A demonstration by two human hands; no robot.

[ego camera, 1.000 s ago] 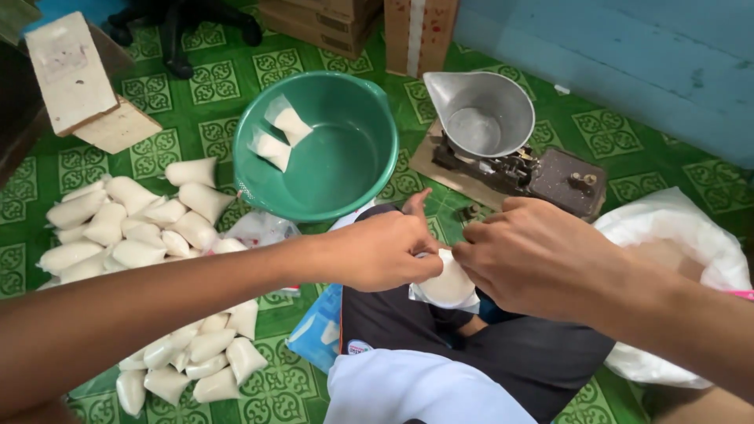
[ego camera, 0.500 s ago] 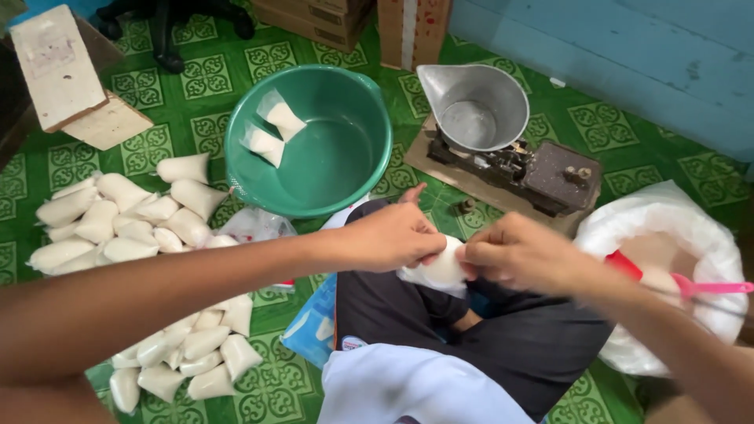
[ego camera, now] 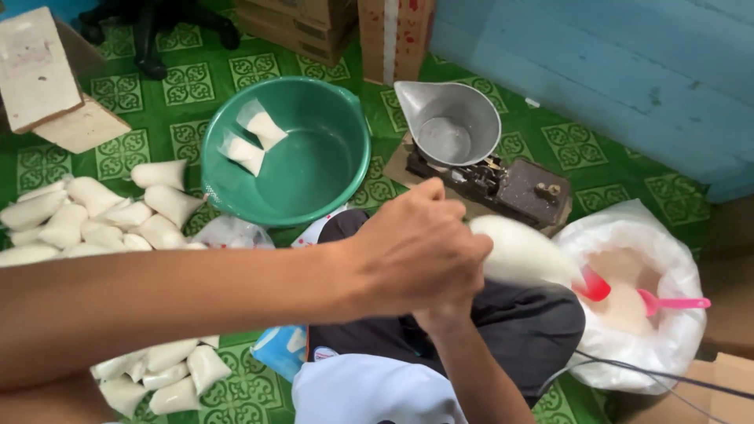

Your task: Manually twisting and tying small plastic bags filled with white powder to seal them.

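My left hand (ego camera: pixel 416 251) is closed in a fist over my lap, gripping the neck of a small clear bag of white powder (ego camera: pixel 522 253). The bag sticks out to the right and is blurred by motion. My right hand (ego camera: pixel 445 316) comes up from below and is mostly hidden under the left fist, its fingers at the same bag neck. Just beyond the hands stands a scale with a metal scoop pan (ego camera: pixel 449 126).
A green basin (ego camera: pixel 228 192) holds two filled bags. Several filled bags (ego camera: pixel 94 212) lie on the green patterned floor at left, with more (ego camera: pixel 157 369) at lower left. An open sack of white powder (ego camera: pixel 679 345) with pink (ego camera: pixel 674 303) and red (ego camera: pixel 594 286) scoops sits at right. Cardboard boxes (ego camera: pixel 385 31) stand behind.
My left hand rose and closed over the bag neck. My right hand slid under it. The bag swung out to the right. The camera view shifted, showing more of the sack.
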